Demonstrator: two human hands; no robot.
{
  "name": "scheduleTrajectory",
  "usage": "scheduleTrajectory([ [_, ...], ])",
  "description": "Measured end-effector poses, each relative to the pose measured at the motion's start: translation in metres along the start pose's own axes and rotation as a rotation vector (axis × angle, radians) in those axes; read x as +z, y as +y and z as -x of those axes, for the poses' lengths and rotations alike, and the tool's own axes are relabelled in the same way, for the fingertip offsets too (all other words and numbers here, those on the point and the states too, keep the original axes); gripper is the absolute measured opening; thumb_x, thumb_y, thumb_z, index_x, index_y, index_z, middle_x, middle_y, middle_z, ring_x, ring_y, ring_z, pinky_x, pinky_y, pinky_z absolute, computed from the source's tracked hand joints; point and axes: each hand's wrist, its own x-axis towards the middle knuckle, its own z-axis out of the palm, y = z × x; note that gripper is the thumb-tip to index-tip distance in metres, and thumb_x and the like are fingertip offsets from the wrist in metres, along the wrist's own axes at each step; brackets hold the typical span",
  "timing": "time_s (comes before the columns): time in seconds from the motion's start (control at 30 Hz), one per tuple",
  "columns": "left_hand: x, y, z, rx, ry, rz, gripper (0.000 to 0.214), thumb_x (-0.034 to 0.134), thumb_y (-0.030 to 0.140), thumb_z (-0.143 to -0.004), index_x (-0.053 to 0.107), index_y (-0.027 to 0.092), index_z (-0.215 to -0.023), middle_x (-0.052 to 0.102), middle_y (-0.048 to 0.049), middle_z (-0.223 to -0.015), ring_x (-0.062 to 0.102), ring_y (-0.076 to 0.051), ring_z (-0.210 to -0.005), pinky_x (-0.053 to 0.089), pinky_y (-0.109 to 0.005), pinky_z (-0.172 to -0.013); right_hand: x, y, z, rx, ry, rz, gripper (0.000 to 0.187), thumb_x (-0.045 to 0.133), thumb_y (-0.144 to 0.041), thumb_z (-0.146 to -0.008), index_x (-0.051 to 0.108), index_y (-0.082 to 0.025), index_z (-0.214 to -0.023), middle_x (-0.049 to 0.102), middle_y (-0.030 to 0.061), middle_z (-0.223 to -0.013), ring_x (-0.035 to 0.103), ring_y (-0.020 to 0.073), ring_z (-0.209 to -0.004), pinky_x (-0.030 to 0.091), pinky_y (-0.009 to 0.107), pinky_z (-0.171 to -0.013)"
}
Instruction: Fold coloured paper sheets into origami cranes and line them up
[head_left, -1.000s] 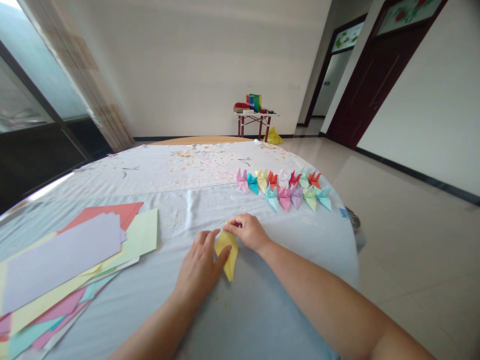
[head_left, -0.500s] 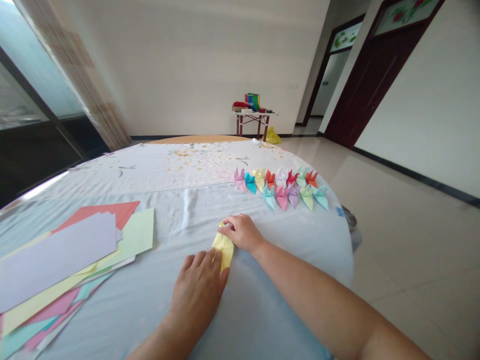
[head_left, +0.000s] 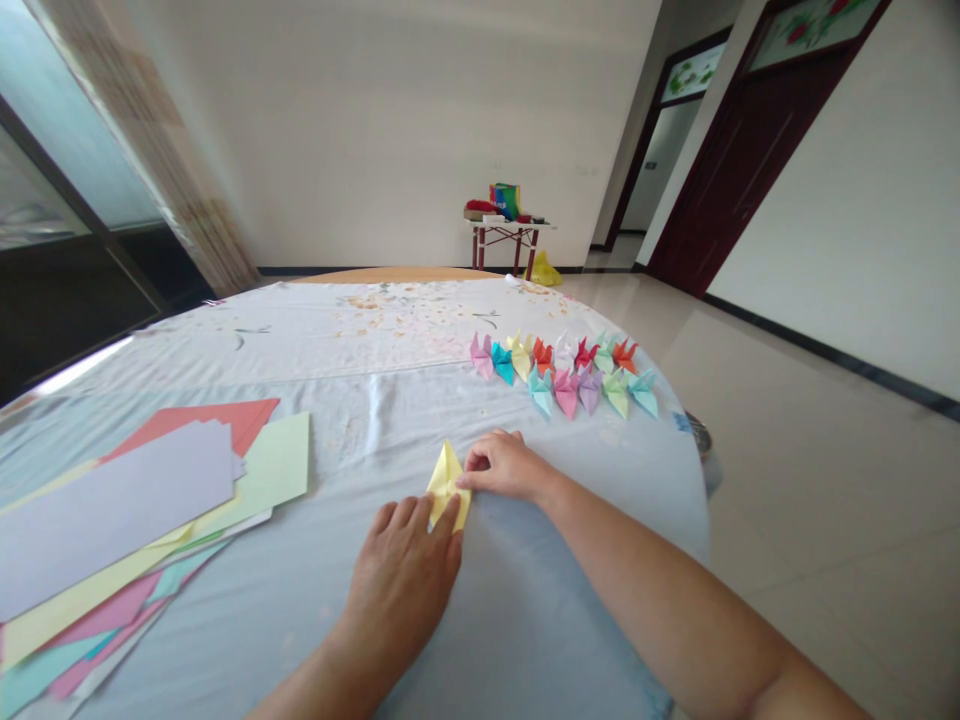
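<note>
A small folded yellow paper lies on the blue-white tablecloth with its pointed tip facing away from me. My left hand rests flat, open, its outstretched fingertips pressing on the paper's lower part and hiding some of it. At the paper's right edge is my right hand, fingers curled, with the thumb and forefinger closed on that edge. Two rows of colourful folded paper cranes stand beyond my right hand, in pink, blue, yellow, red, white, green and purple.
To the left lies an overlapping pile of coloured paper sheets, a pale lilac one on top. The round table's edge curves past my right arm. A small side table with items on it stands by the far wall, a yellow bag beside it.
My right hand has moved from the paper's top down to its right edge. The yellow paper's upper end, partly covered before, now shows as a sharp point. My left hand has shifted slightly.
</note>
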Motion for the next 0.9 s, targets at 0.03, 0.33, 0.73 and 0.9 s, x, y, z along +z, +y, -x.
scheduleTrajectory([
  [0.03, 0.0003, 0.0005, 0.0002, 0.0, 0.003, 0.004, 0.037, 0.035, 0.026, -0.087, 0.049, 0.021, -0.121, 0.06, -0.0085, -0.102, 0.052, -0.022, -0.091, 0.038, -0.04, -0.08, 0.0009, -0.0004, -0.0004, 0.004, 0.001, 0.001, 0.025, 0.065, -0.045, -0.067, 0.064, -0.019, -0.066, 0.064, -0.0021, -0.072, 0.052, 0.0158, -0.08, 0.025, 0.028, -0.072],
  [0.33, 0.0049, 0.003, 0.0003, 0.028, 0.015, -0.004, 0.036, 0.038, 0.026, -0.085, 0.052, 0.018, -0.117, 0.059, -0.0098, -0.101, 0.052, -0.022, -0.088, 0.04, -0.04, -0.081, 0.0072, 0.0004, -0.0005, 0.002, 0.053, 0.013, 0.027, 0.066, -0.047, -0.066, 0.064, -0.02, -0.064, 0.063, -0.0023, -0.071, 0.05, 0.015, -0.079, 0.023, 0.028, -0.071],
  [0.73, 0.0066, 0.004, 0.0035, 0.043, 0.036, 0.045, 0.036, 0.04, 0.022, -0.083, 0.051, 0.016, -0.117, 0.056, -0.0095, -0.113, 0.049, -0.023, -0.101, 0.037, -0.041, -0.093, 0.0072, 0.0011, -0.0013, -0.015, 0.046, 0.018, 0.027, 0.066, -0.048, -0.066, 0.063, -0.021, -0.064, 0.063, -0.0027, -0.07, 0.05, 0.0146, -0.078, 0.022, 0.027, -0.069],
  [0.9, 0.0069, 0.0044, 0.0018, 0.045, 0.009, 0.07, 0.036, 0.04, 0.021, -0.082, 0.05, 0.017, -0.117, 0.057, -0.0085, -0.113, 0.049, -0.022, -0.102, 0.035, -0.041, -0.096, 0.0072, 0.0006, -0.001, -0.01, 0.042, 0.029, 0.027, 0.065, -0.047, -0.067, 0.064, -0.021, -0.066, 0.063, -0.0024, -0.071, 0.05, 0.0148, -0.079, 0.023, 0.027, -0.07],
])
